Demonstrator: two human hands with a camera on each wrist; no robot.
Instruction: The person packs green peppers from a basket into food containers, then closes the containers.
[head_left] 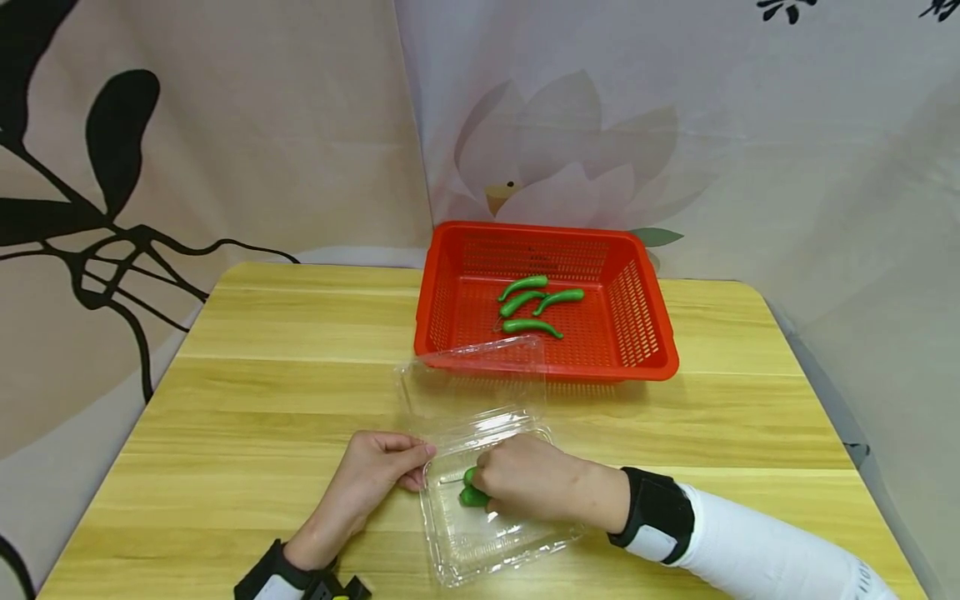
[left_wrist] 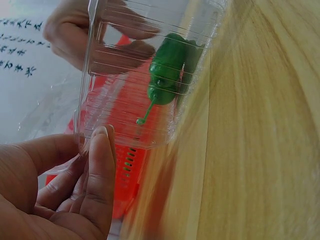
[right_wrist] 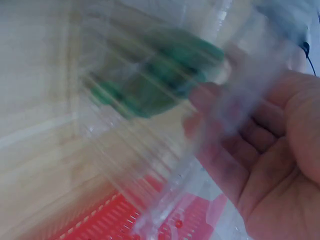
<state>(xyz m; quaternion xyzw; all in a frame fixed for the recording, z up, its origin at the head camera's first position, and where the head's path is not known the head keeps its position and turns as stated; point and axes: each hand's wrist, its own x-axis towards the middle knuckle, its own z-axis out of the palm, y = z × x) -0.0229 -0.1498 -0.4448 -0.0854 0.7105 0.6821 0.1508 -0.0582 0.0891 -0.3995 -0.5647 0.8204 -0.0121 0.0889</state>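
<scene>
A clear hinged plastic container lies on the table with its lid folded back. My left hand pinches its left rim between thumb and fingers, as the left wrist view shows up close. Over the tray, my right hand reaches down, thumb and finger apart, fingertips right beside lumpy green peppers. Part of the peppers is hidden under that hand. Through the plastic, the left wrist view shows a dark green pepper with a thin stem. The right wrist view is blurred.
A red perforated basket stands at the back of the wooden table. Several slim green chillies lie in it. The folded-back lid overlaps the basket's front edge in the head view. A printed cloth hangs behind.
</scene>
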